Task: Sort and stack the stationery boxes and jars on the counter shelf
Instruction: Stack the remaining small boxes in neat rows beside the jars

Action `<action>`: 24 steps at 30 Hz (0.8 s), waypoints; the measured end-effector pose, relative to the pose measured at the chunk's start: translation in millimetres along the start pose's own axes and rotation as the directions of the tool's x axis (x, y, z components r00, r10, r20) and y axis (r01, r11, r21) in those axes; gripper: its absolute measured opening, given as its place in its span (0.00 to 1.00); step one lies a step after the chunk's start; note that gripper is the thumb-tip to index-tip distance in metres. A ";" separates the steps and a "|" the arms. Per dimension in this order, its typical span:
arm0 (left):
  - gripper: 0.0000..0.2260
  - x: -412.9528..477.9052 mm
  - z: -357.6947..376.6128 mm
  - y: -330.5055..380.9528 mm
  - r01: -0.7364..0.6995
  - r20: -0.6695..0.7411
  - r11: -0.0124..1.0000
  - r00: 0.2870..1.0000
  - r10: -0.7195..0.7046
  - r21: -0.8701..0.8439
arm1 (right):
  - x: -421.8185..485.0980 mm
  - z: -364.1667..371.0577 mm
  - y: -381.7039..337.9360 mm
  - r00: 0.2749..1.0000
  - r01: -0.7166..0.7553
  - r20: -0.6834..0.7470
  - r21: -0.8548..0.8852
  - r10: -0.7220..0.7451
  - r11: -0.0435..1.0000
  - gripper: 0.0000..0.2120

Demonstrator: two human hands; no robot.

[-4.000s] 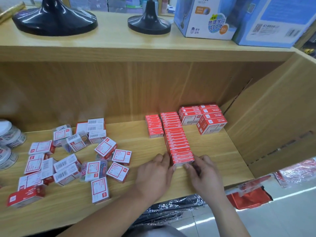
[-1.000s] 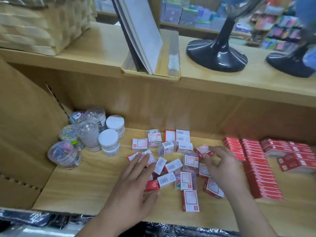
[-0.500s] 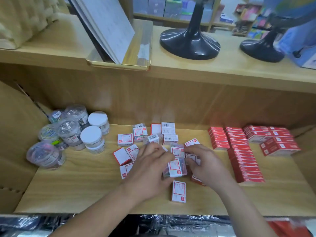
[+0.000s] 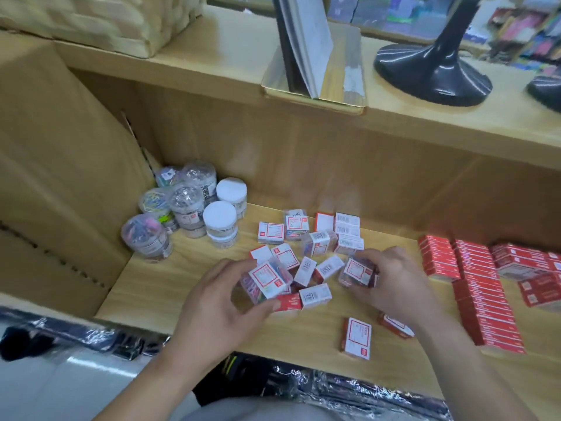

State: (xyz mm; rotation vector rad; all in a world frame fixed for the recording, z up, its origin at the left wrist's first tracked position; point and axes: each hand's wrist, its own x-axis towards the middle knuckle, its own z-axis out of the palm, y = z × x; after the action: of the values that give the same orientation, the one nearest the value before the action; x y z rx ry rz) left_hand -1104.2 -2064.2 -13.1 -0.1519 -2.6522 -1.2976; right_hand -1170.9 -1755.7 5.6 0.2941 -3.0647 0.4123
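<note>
Left hand [image 4: 218, 305] has a clear box [image 4: 267, 282], fingers curled round it and thumb clamped on the near edge. It is raised just off the shelf [image 4: 170, 287] with its red-framed label up and coloured clips showing through the side. Right hand [image 4: 397, 284] is busy too, fingers wrapped round a second box [image 4: 356, 273] of the same kind, label tilted toward the camera. So that's 2 hands and 2 boxes, held close together over the middle of the shelf. Under and behind them sits the heap of loose boxes [image 4: 315, 247], white and red, lying at all angles with barcodes and labels facing every way. A lone box [image 4: 356, 338] lies flat near the front edge, just beside the right wrist. Off to the left, tucked into the back corner, is a cluster of jars [image 4: 188, 214]. Some have white lids, others are clear and full of clips, and a few are stacked. On the right the red boxes [image 4: 479, 287] run in tidy rows from the back wall toward the front, with more stacked packs at the far edge. Up on the counter top [image 4: 212, 53] are a woven basket [image 4: 106, 19], a book [image 4: 306, 41] propped in a tray [image 4: 352, 95], and a black stand [image 4: 434, 77]. Below the shelf, wrapped goods [image 4: 334, 387] glint in plastic.
</note>
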 end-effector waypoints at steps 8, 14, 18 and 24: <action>0.28 -24.7 -20.0 -46.5 0.159 -0.184 0.977 0.974 -0.132 0.142 | -0.6 -19.4 -92.2 0.998 0.016 -0.066 0.361 0.008 0.933 0.33; 0.31 -34.0 -13.7 -66.7 0.177 -0.173 0.984 0.970 -0.171 0.023 | 11.8 29.6 -160.8 0.997 0.043 0.034 0.483 -0.068 0.875 0.38; 0.31 -46.2 -20.2 -82.3 0.185 -0.133 0.973 0.970 -0.203 -0.136 | 14.5 48.9 -184.5 0.990 0.079 0.078 0.385 -0.118 0.919 0.39; 0.35 -51.7 -35.1 -80.5 0.040 -0.081 0.991 0.995 -0.050 -0.126 | 20.3 68.6 -204.4 0.981 0.104 0.129 0.297 -0.148 0.949 0.43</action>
State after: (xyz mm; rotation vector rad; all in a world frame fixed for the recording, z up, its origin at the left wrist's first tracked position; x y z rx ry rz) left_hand -1063.3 -2141.8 -65.0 -0.0531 -2.5192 -1.4511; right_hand -1152.3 -1971.1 -6.5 0.5519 -3.0982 0.8714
